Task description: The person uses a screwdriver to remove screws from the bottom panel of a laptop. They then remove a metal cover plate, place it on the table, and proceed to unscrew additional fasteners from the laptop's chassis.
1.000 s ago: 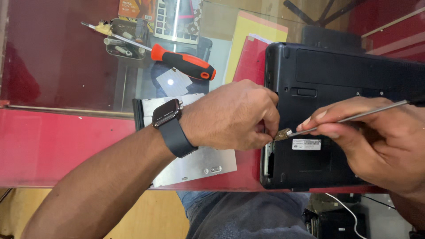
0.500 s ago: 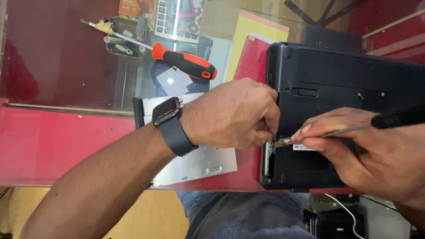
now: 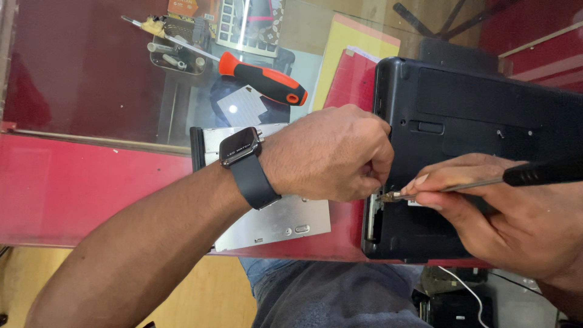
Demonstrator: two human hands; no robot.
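Left hand (image 3: 331,155): fist curled shut at laptop (image 3: 486,121) left edge; any contents cannot be told.
Right hand (image 3: 516,218): thin screwdriver (image 3: 486,182) pinched, tip at laptop edge.

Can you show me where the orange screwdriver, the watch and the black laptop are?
Screwdriver (image 3: 267,83): head view, on its orange-and-black handle.
Watch (image 3: 240,146): head view, on its dark face.
Laptop (image 3: 486,103): head view, on its bare underside.

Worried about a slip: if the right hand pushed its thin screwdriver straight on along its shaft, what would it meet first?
Probably the left hand: the right hand points the thin metal screwdriver at its fingers, beside the black upturned laptop edge.
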